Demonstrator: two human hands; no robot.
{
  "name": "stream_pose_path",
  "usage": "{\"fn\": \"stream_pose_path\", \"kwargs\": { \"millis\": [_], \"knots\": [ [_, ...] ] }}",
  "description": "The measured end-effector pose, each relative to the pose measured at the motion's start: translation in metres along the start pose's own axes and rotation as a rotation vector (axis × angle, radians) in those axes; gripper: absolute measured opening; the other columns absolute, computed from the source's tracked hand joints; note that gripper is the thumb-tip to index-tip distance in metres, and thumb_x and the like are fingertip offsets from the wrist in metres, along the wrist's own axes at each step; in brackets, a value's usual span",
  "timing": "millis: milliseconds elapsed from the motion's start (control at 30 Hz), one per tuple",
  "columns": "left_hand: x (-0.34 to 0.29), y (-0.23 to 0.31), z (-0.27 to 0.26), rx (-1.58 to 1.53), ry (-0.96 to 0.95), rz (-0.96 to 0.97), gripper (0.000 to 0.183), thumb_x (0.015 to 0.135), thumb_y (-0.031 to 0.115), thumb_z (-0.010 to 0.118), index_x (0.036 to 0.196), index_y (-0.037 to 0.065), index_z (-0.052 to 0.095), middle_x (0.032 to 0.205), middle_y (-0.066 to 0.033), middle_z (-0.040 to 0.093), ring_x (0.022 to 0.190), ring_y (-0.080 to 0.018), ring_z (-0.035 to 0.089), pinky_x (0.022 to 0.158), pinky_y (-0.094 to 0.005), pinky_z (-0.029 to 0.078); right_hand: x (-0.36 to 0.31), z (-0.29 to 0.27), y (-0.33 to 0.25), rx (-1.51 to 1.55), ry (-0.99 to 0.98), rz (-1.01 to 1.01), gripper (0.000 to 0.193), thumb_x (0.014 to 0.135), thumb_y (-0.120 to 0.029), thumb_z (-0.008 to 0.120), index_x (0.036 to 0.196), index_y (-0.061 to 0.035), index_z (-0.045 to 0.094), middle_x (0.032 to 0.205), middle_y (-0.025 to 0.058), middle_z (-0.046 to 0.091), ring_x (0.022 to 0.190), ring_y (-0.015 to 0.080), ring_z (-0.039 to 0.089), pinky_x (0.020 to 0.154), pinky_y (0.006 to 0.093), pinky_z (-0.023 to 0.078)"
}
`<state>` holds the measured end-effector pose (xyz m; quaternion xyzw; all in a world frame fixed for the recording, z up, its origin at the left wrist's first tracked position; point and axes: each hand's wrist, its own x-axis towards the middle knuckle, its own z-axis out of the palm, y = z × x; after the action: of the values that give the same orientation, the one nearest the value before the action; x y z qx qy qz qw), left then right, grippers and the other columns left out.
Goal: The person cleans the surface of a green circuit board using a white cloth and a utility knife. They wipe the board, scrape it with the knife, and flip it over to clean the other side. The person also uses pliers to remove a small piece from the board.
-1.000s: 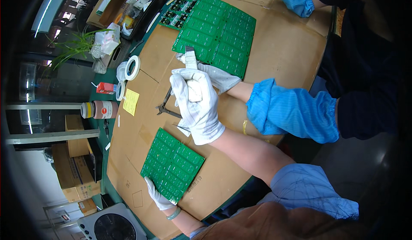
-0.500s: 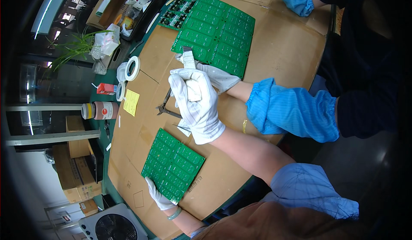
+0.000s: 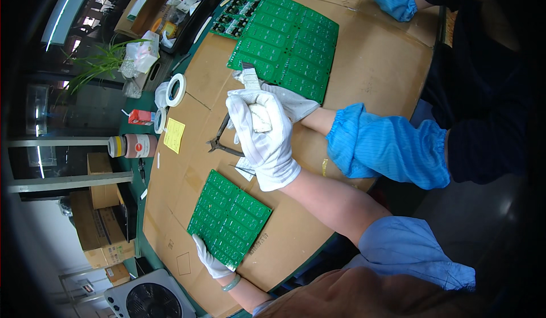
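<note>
My gloved left hand (image 3: 211, 260) is at the lower corner of a small green circuit board (image 3: 228, 218), fingers along its edge, gripping it. My gloved right hand (image 3: 264, 139) is closed in a fist around a white-wrapped tool (image 3: 250, 79). The tool's flat grey end sticks out beyond the fist, and part of the white wrapping shows between the fingers. Dark pliers (image 3: 214, 144) lie on the cardboard beside this hand, their handles partly hidden by it. A small white slip (image 3: 245, 169) lies between the right hand and the board.
A co-worker's gloved hand (image 3: 293, 103) with a blue sleeve cover (image 3: 387, 144) is just behind my right hand, by a large green board panel (image 3: 290, 45). Boards with components (image 3: 242, 14) lie beyond. Tape rolls (image 3: 176, 90), a yellow note (image 3: 174, 136) and a jar (image 3: 140, 146) are along the table's far side.
My right hand has shifted very slightly to the right with the white-wrapped tool. My left hand and the small board have stayed in place.
</note>
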<state>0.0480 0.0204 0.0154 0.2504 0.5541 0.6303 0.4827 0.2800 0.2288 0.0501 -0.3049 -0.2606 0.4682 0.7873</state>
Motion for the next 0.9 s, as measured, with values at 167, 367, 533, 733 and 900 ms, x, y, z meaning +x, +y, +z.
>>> {"fn": "stream_pose_path", "kwargs": {
  "millis": [167,367,533,733,900],
  "knots": [
    [0.000,0.002,0.005,-0.054,0.028,-0.025,0.052,0.104,0.038,0.037,0.136,-0.002,0.045,0.133,-0.0160,0.054,0.115,-0.0282,0.058,0.099,-0.0430,0.049,-0.005,-0.001,0.006,-0.106,-0.069,-0.155,0.016,0.089,-0.011,0.068,0.098,-0.0015,0.058,0.088,0.0090,0.070,0.076,0.0141,0.069,0.065,0.0271,0.055],
    [-0.008,0.011,0.021,-0.180,0.023,0.008,0.055,0.103,0.041,0.039,0.137,-0.002,0.045,0.136,-0.0166,0.053,0.118,-0.0295,0.056,0.102,-0.0451,0.046,-0.021,0.007,0.012,-0.023,-0.242,-0.113,0.017,0.084,-0.006,0.072,0.096,-0.0031,0.060,0.084,0.0088,0.070,0.074,0.0148,0.069,0.066,0.0281,0.056],
    [-0.010,-0.002,-0.034,-0.105,0.071,0.142,0.040,0.098,0.018,0.047,0.132,-0.002,0.049,0.129,-0.0153,0.058,0.114,-0.0260,0.059,0.100,-0.0414,0.047,-0.024,0.002,0.014,-0.293,-0.301,0.010,0.016,0.091,-0.008,0.066,0.104,-0.0003,0.061,0.094,0.0079,0.068,0.075,0.0090,0.064,0.065,0.0242,0.053],
    [-0.028,0.017,-0.008,-0.005,0.048,0.458,0.052,0.083,0.008,0.067,0.131,-0.004,0.049,0.125,-0.0168,0.060,0.112,-0.0264,0.060,0.098,-0.0384,0.047,-0.027,0.013,0.022,-0.199,-0.638,0.525,0.036,0.096,-0.030,0.060,0.114,-0.0001,0.060,0.100,0.0113,0.070,0.082,0.0112,0.065,0.067,0.0223,0.052],
    [-0.038,0.055,0.023,0.721,-0.620,0.902,0.042,0.082,0.012,0.063,0.124,0.004,0.062,0.121,-0.0143,0.064,0.110,-0.0284,0.063,0.096,-0.0394,0.049,-0.007,-0.006,0.031,0.034,-0.756,0.677,0.040,0.099,-0.034,0.053,0.119,0.0004,0.059,0.100,0.0143,0.070,0.080,0.0145,0.065,0.068,0.0249,0.053]
  ]
}}
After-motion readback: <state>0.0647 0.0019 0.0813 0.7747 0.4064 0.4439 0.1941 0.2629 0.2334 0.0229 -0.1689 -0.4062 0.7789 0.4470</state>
